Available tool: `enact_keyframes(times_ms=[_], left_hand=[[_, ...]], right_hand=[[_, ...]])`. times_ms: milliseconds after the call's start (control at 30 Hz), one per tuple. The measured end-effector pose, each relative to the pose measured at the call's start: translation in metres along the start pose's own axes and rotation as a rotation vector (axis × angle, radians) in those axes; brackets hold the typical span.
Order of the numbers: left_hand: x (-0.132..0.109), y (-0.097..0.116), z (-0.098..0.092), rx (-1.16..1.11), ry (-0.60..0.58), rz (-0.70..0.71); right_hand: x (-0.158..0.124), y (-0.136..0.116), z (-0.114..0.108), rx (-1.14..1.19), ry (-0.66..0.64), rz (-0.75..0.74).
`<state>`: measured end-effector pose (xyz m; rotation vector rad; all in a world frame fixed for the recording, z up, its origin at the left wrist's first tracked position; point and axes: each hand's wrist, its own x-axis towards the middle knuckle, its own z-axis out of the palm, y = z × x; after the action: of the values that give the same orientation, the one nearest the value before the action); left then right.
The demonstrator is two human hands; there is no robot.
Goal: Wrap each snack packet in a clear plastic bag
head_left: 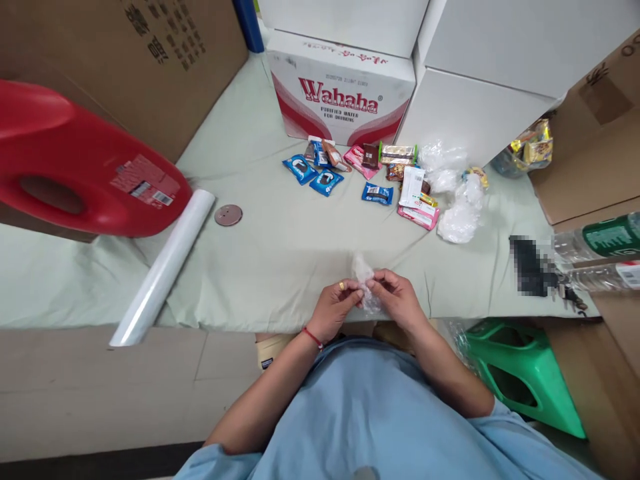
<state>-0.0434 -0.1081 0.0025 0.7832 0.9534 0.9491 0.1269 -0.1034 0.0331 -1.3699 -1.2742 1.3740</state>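
Note:
Both of my hands meet at the front edge of the cloth-covered table, pinching a crumpled clear plastic bag between them. My left hand grips its left side with thumb and fingers. From the right, my right hand holds the same plastic. Whether anything lies inside the bag I cannot tell. Farther back lie several wrapped snacks, among them a blue packet, a white packet and a pink packet. Right of these sits a pile of crumpled clear plastic bags.
A white film roll lies left, beside a red jug and a round brown disc. A Wahaha carton stands behind. Plastic bottles and keys are at right, with a green stool below.

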Motion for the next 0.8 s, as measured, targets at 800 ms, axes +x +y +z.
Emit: enact_keyframes(times_ms=[800], left_hand=[[-0.011, 0.025, -0.008, -0.350, 0.035, -0.107]], right_hand=[[-0.009, -0.018, -0.036, -0.606, 0.347, -0.545]])
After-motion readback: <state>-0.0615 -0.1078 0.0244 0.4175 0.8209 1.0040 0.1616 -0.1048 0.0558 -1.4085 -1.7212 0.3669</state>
